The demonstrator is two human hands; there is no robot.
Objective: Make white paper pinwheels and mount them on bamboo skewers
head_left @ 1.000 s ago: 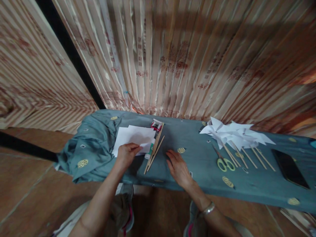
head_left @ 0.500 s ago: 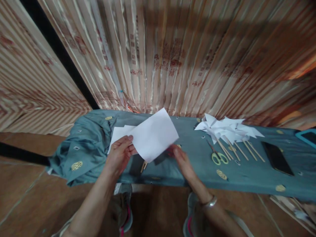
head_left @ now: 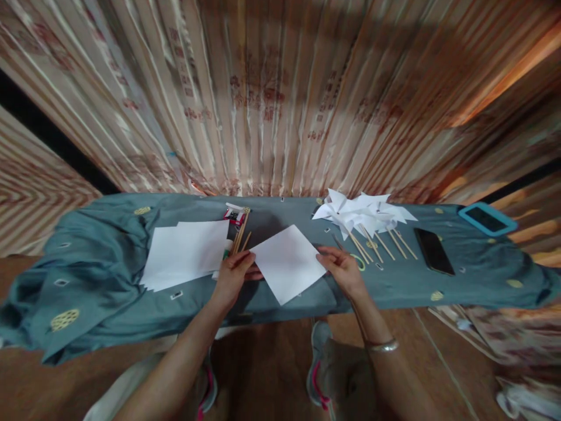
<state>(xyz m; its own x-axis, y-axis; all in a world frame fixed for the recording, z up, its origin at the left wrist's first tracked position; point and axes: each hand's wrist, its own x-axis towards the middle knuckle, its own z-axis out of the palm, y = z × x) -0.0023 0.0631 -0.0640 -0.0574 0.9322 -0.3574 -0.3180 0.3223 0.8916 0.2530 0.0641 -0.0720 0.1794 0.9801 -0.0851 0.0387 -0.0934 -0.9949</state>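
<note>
Between my hands a square sheet of white paper is held by opposite corners, turned like a diamond over the cloth. My left hand pinches its left corner, and my right hand pinches the right one. Beside my left hand lie a stack of white paper, some wooden sticks and a small red-and-white box. Just past my right hand, scissors with green handles are partly covered by it. White paper pinwheels on sticks rest further right.
A green-blue cloth covers the long narrow bench. On its right part lie a black phone and a blue-framed tablet-like device. A striped curtain hangs right behind the bench. My shoes are on the floor below.
My right hand, which was apart from the paper, now grips its right corner. The sheet has been lowered and turned to a diamond. The view has swung to the right.
</note>
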